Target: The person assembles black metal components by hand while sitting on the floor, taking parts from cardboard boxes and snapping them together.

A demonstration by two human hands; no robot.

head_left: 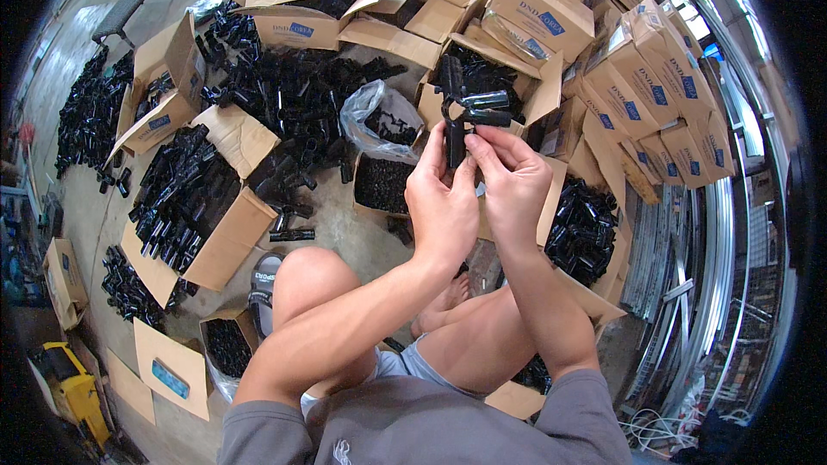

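Note:
Both hands are raised together in front of me around a glossy black pipe joint [451, 77] with tube-like arms. My left hand [441, 202] grips its lower arm between thumb and fingers. At the same spot, my right hand [517, 179] pinches the joint's lower right side, its thumb tip close to the left thumb. Whether a small part sits between the fingertips is hidden. Behind the joint stands an open carton [544, 102] of similar black pieces. Just left of my left hand, a box of small black parts [382, 182] sits below a clear plastic bag [366, 120].
Heaps of black joints [284, 90] spread over the floor. An open carton [226, 245] full of them lies to the left, another pile [581, 228] to the right. Closed cartons [637, 90] are stacked at the far right, beside long metal profiles [719, 250]. A phone [170, 378] rests on cardboard.

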